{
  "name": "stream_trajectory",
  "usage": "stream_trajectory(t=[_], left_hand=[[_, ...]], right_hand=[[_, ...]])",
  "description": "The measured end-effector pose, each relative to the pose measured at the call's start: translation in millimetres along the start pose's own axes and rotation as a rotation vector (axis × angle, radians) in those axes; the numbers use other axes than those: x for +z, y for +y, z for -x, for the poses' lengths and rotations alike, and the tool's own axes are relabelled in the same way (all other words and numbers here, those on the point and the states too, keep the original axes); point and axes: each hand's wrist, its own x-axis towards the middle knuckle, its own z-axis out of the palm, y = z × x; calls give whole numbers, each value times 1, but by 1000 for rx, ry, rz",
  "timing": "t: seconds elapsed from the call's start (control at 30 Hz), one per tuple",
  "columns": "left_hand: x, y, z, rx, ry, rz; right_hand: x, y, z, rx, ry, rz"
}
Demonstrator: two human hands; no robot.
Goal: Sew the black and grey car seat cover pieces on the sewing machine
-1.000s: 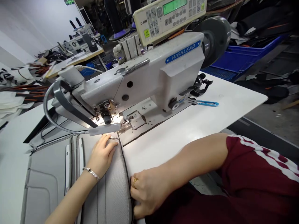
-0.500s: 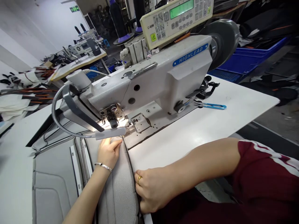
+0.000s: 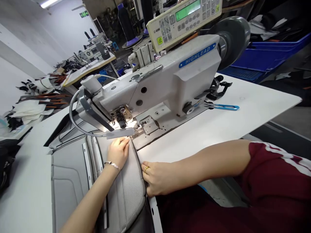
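Observation:
A grey padded fabric panel with stitched seams lies on the white table, fed under the needle of a white Highlead sewing machine. My left hand lies flat on the panel just before the needle, fingers stretched toward the presser foot. My right hand pinches the panel's right edge nearer to me, fingers curled on the dark piping. A lit lamp head on a flexible neck hangs just above my left fingers.
Blue-handled thread snips lie on the table right of the machine. A control panel sits on top of it, the handwheel at its right. Blue crates stand behind. More machines and stacked fabric pieces are at the left.
The panel has advanced toward the needle with both hands following it; my right hand has slid forward along the edge. The camera view has shifted right and slightly back.

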Motion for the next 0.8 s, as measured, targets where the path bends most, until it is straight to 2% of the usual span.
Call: stream_trajectory(t=[0.17,0.27,0.4,0.8], left_hand=[[-28,19,52,45,-176,8],[-29,27,66,46,-155,39],[-18,30,60,64,-50,24],[-8,18,26,180,72,-38]], right_hand=[[7,-10,0,-84,101,-51],[12,-14,-1,-87,119,-48],[15,-14,-2,-70,113,-46],[15,-6,-2,41,123,19]])
